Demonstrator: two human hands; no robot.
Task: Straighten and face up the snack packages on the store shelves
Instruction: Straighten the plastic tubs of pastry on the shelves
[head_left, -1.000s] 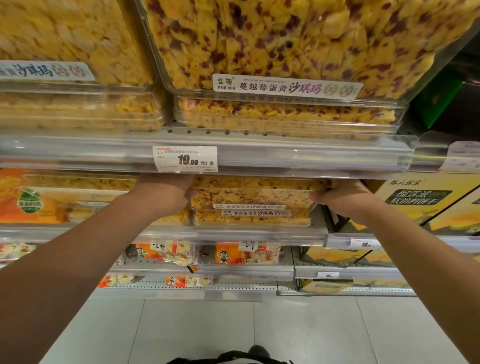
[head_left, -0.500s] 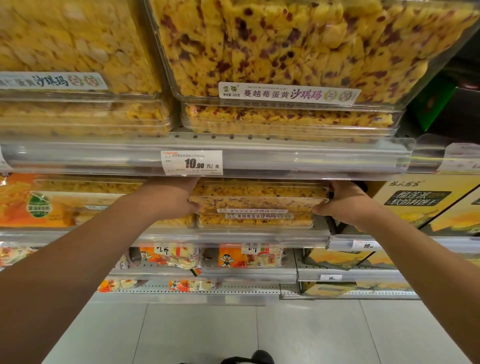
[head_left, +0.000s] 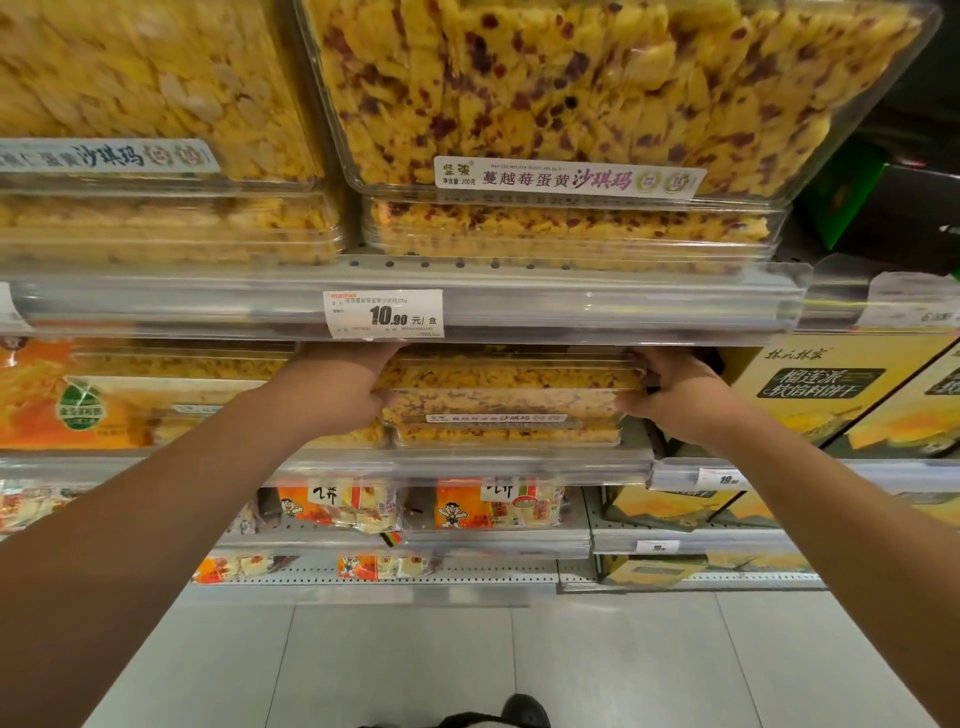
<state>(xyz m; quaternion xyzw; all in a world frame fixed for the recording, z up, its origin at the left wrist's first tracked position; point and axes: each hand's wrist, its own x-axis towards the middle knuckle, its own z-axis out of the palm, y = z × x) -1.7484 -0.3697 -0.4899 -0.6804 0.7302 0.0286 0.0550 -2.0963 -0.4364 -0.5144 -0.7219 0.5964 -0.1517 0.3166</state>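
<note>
Head view: left hand (head_left: 337, 387) and right hand (head_left: 675, 395) grip opposite short ends of clear snack box (head_left: 511, 397); long axis left-right, box between hands, equally near.

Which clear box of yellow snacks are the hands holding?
The clear plastic cranberry-speckled snack box atop the middle-shelf stack, gripped between the left hand and right hand; others sit untouched.

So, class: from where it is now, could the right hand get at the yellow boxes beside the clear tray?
Probably yes. The right hand grips the clear tray's right end, and the yellow boxes stand right next to it on the same shelf, fronts exposed, nothing between.
</note>
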